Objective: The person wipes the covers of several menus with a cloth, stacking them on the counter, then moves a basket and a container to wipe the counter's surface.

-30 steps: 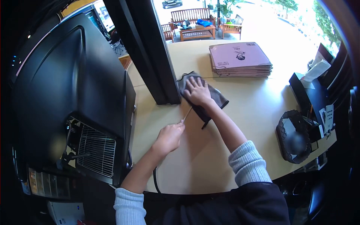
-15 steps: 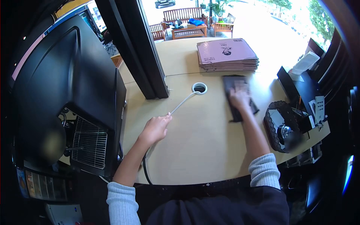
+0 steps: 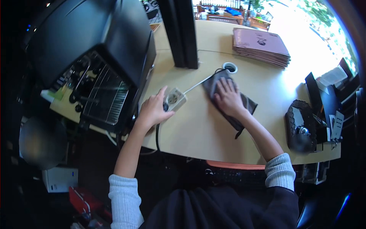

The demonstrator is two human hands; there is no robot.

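Observation:
A white power strip [image 3: 178,100] with round sockets lies on the light wooden counter [image 3: 187,135]. My left hand [image 3: 151,110] is at its left end, thumb and forefinger spread around a black plug [image 3: 166,106]. From the strip a white cable [image 3: 197,84] runs toward the white-rimmed cable hole [image 3: 230,68]. My right hand [image 3: 230,98] lies flat, fingers spread, on a folded dark cloth [image 3: 213,88]. The cloth rests on the counter just below the hole and overlaps the cable's end in this view.
A black espresso machine [image 3: 126,42] stands at the left, beside a dark post [image 3: 179,34]. Stacked pink menus [image 3: 261,41] lie at the back. On the right are a black lace-edged basket [image 3: 293,133] with a bell [image 3: 303,131] and a black holder [image 3: 324,107].
My right hand has slid the cloth left, close to the hole. My left hand has let go of the white cable; the power strip now shows beside it. The view has shifted.

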